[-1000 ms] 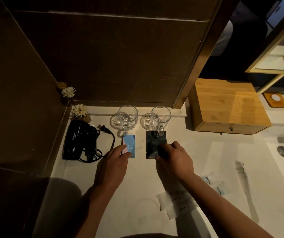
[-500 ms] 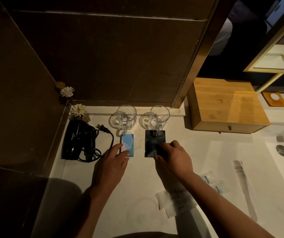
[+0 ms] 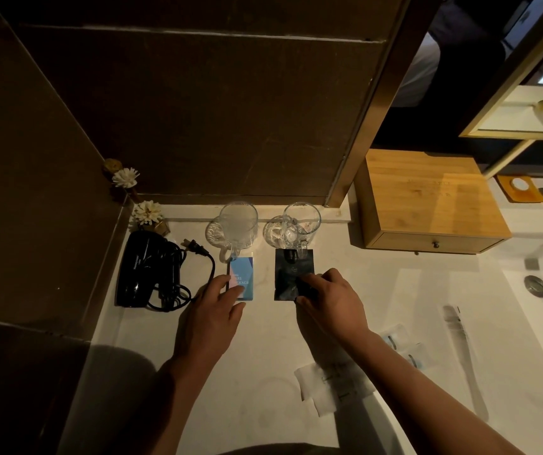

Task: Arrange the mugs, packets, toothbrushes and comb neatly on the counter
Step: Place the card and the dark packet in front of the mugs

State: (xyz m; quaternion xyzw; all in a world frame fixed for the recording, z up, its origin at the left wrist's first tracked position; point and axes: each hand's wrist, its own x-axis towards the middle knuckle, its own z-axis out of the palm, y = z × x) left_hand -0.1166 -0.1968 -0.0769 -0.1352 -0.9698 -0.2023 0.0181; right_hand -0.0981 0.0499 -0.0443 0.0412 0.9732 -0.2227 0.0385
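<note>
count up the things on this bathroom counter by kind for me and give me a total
Glass mugs: 2
Flat packets by the hands: 2
Clear wrapped items at right: 4
Hair dryer: 1
Wooden box: 1
Total: 10

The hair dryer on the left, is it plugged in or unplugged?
Unplugged. The hair dryer lies on the counter, its plug loose beside the coiled cord.

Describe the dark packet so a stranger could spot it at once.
Find the wooden drawer box at the back of the counter; left of it stand two glass mugs. The dark packet lies flat before the right mug, under the right hand. Its neighbour is light blue.
</note>
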